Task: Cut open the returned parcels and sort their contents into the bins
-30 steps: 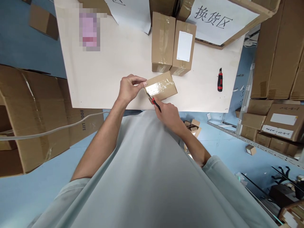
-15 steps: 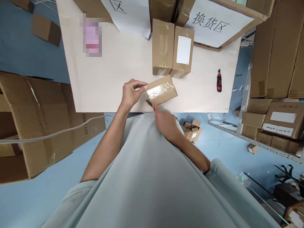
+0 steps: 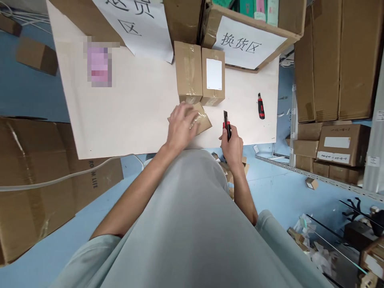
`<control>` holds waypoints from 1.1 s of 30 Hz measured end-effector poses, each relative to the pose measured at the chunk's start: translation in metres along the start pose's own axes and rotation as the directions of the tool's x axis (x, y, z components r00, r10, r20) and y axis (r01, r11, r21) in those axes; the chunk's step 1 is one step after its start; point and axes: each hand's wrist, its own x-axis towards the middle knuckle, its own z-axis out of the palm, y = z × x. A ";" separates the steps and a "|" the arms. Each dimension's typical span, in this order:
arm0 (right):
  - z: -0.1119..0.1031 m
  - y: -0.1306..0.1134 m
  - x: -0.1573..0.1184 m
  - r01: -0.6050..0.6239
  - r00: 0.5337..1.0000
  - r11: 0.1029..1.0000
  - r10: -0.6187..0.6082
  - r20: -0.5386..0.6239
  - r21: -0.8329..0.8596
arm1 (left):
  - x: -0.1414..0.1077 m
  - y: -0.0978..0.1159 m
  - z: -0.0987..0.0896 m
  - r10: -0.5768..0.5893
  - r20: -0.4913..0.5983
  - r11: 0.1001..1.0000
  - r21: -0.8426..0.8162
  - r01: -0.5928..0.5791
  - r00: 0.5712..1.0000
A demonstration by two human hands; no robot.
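A small cardboard box (image 3: 204, 122) with shiny clear tape lies near the table's front edge. My left hand (image 3: 181, 125) is laid over its left part, fingers curled across the top and gripping it, hiding much of the box. To the right of it, my right hand (image 3: 233, 146) is wrapped round a red and black utility knife (image 3: 226, 125). The knife's dark blade points away from me, apart from the box. Just behind the small box, two taped cardboard boxes stand side by side, the left one plain (image 3: 188, 68) and the right one (image 3: 213, 96) with a white label.
Another utility knife (image 3: 261, 106) lies at the table's right. At the back stands a large open carton (image 3: 255, 48) with a paper sign and colourful packages inside. A pixelated pink item (image 3: 99, 66) is on the left. A big carton (image 3: 36, 180) stands beside the table.
My right hand has moved right with the utility knife, away from the small box. My left hand has shifted from the box's corner to over its top. The view has swung right.
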 end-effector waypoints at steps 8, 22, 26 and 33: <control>0.017 0.003 -0.013 0.089 0.996 0.996 -0.089 0.024 -0.005 | 0.000 -0.012 0.025 0.151 0.180 0.979 0.110 -0.172 0.972; 0.027 -0.034 0.011 0.089 0.993 0.935 -0.055 0.107 -0.342 | 0.000 -0.015 0.021 0.167 0.211 0.984 0.030 -0.177 0.963; 0.025 -0.045 0.006 0.073 0.991 0.902 -0.020 0.129 -0.426 | 0.000 -0.017 0.021 0.178 0.198 0.984 -0.030 -0.176 0.964; 0.016 -0.071 0.014 0.077 0.991 0.824 -0.002 0.134 -0.561 | 0.000 -0.017 0.024 0.182 0.184 0.983 -0.041 -0.177 0.966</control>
